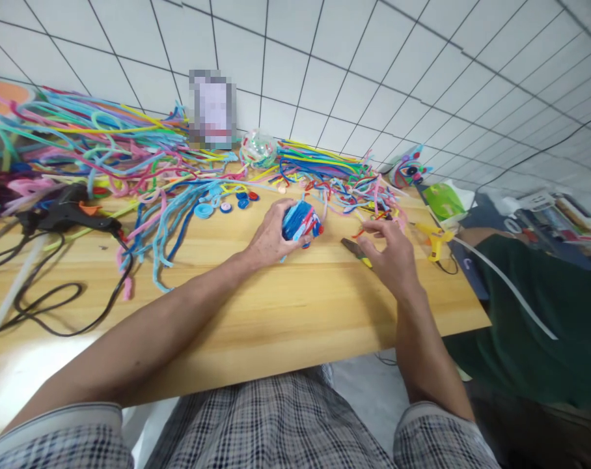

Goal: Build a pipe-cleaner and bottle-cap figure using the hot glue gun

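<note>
Near the middle of the table, my left hand (274, 236) is wrapped round a ball of blue, red and white fuzzy strands (301, 221). To the right, my right hand (387, 253) is over the table with its fingers bent. Beside its thumb lie pliers (357, 250) with dark jaws and a yellow-green handle, partly hidden by the hand. A thin red-orange piece (361, 232) shows near its fingertips; whether the fingers grip it is unclear.
Colourful fuzzy stems (105, 140) pile up along the back left. A black glue gun (71, 212) with looping cord lies left, a yellow glue gun (435, 241) right. A clear ball (259, 148) stands at the back. A person in dark green (534, 312) is at the right.
</note>
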Available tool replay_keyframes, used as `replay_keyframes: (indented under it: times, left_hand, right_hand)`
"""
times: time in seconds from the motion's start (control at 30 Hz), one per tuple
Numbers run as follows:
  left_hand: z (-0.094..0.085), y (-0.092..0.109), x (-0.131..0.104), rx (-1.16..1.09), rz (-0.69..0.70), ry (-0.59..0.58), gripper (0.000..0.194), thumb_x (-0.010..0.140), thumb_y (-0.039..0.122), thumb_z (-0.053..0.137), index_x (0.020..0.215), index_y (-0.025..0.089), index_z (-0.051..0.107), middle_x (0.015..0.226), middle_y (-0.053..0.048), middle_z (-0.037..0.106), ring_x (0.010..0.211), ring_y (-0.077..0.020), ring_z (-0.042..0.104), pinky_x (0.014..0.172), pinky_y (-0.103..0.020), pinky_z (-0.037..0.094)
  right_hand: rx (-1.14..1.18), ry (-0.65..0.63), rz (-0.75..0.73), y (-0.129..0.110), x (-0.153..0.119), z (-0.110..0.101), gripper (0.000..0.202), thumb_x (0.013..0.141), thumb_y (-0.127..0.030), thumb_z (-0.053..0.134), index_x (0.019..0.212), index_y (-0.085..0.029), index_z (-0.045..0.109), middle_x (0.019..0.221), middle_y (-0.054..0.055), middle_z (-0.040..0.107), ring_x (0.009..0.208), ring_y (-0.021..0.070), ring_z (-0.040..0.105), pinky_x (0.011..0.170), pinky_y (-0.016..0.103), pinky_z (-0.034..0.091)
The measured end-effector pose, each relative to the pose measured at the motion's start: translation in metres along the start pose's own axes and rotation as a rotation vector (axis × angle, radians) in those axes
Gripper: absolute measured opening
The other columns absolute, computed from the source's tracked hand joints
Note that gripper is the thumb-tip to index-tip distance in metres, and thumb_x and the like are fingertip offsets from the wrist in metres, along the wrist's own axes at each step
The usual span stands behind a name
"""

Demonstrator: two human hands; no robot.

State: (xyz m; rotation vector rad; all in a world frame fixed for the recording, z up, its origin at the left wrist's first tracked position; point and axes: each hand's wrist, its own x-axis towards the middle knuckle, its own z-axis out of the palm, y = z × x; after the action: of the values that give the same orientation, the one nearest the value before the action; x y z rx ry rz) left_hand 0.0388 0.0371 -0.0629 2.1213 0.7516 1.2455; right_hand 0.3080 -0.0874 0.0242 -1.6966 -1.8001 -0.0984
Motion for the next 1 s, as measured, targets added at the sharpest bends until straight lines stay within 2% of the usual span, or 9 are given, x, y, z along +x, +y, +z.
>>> replay_keyframes:
  times: [0.07,0.17,0.23,0.3,0.5,0.6,0.77,0.83,1.0]
  left_hand:
    - [0.0,0.0,0.0,0.012,0.004,0.005,0.083,0.086,0.057,0.084,0.15,0.021,0.044,0.15,-0.017,0.056,0.143,-0.0344,0.057,0.123,-0.053,0.049]
    - [0.0,0.001,0.001,0.049,-0.001,-0.004,0.085,0.086,0.053,0.085,0.154,0.024,0.043,0.152,-0.016,0.054,0.146,-0.0347,0.054,0.125,-0.055,0.046]
    - [0.0,0.003,0.001,0.068,-0.004,-0.015,0.085,0.086,0.05,0.085,0.155,0.025,0.043,0.153,-0.015,0.053,0.147,-0.035,0.053,0.126,-0.057,0.045]
    - [0.001,0.003,0.002,0.073,0.005,-0.006,0.082,0.086,0.048,0.085,0.153,0.025,0.045,0.15,-0.015,0.054,0.145,-0.0348,0.054,0.125,-0.057,0.046]
    - [0.002,0.001,0.0,0.057,0.024,0.058,0.079,0.082,0.048,0.088,0.145,0.023,0.047,0.141,-0.014,0.058,0.138,-0.0344,0.058,0.119,-0.057,0.051]
    - [0.001,0.001,0.0,0.046,-0.003,0.083,0.076,0.083,0.049,0.088,0.143,0.025,0.048,0.139,-0.013,0.06,0.135,-0.034,0.06,0.116,-0.057,0.053]
    - [0.001,-0.002,0.0,0.078,-0.006,0.101,0.078,0.082,0.052,0.088,0.143,0.024,0.048,0.139,-0.013,0.062,0.134,-0.0334,0.061,0.116,-0.055,0.053]
    - [0.001,-0.004,0.0,0.087,0.006,0.113,0.078,0.083,0.052,0.087,0.144,0.023,0.048,0.141,-0.014,0.061,0.135,-0.034,0.06,0.117,-0.055,0.052]
    - [-0.001,-0.007,0.001,0.122,0.015,0.188,0.08,0.082,0.049,0.087,0.147,0.024,0.047,0.146,-0.016,0.057,0.139,-0.0357,0.057,0.121,-0.059,0.048]
  right_hand:
    - [-0.063,-0.031,0.053,0.036,-0.021,-0.014,0.034,0.096,-0.045,0.069,0.12,-0.023,0.071,0.12,0.014,0.077,0.114,0.0318,0.072,0.099,0.052,0.06]
    - [-0.144,-0.18,0.128,0.082,-0.058,-0.023,0.055,0.093,-0.06,0.068,0.131,-0.02,0.069,0.128,0.019,0.074,0.124,0.0379,0.068,0.108,0.06,0.055]
    - [-0.183,-0.283,0.146,0.098,-0.079,-0.02,0.064,0.094,-0.062,0.066,0.142,-0.02,0.064,0.137,0.02,0.07,0.128,0.0394,0.065,0.111,0.062,0.053]
    - [-0.234,-0.298,0.12,0.104,-0.092,-0.013,0.065,0.098,-0.058,0.061,0.15,-0.019,0.059,0.142,0.022,0.067,0.132,0.0397,0.062,0.113,0.063,0.051]
    - [-0.295,-0.227,0.091,0.101,-0.089,0.0,0.054,0.103,-0.048,0.05,0.142,-0.014,0.063,0.123,0.023,0.07,0.118,0.0394,0.063,0.108,0.062,0.052]
    - [-0.105,-0.093,0.187,0.097,-0.079,-0.006,0.047,0.103,-0.05,0.048,0.132,-0.019,0.067,0.118,0.019,0.071,0.113,0.0349,0.064,0.104,0.056,0.054]
    - [0.363,0.236,0.345,0.064,-0.056,-0.007,0.041,0.099,-0.057,0.05,0.11,-0.023,0.069,0.089,0.003,0.065,0.077,0.0194,0.059,0.072,0.034,0.053]
    - [0.441,0.212,0.39,0.045,-0.046,0.003,0.038,0.089,-0.054,0.064,0.11,-0.022,0.07,0.086,0.0,0.065,0.073,0.0175,0.058,0.068,0.032,0.051]
    - [0.434,-0.041,0.496,0.007,-0.031,0.036,0.04,0.082,-0.051,0.065,0.103,-0.02,0.077,0.091,0.006,0.077,0.084,0.0234,0.069,0.081,0.039,0.057]
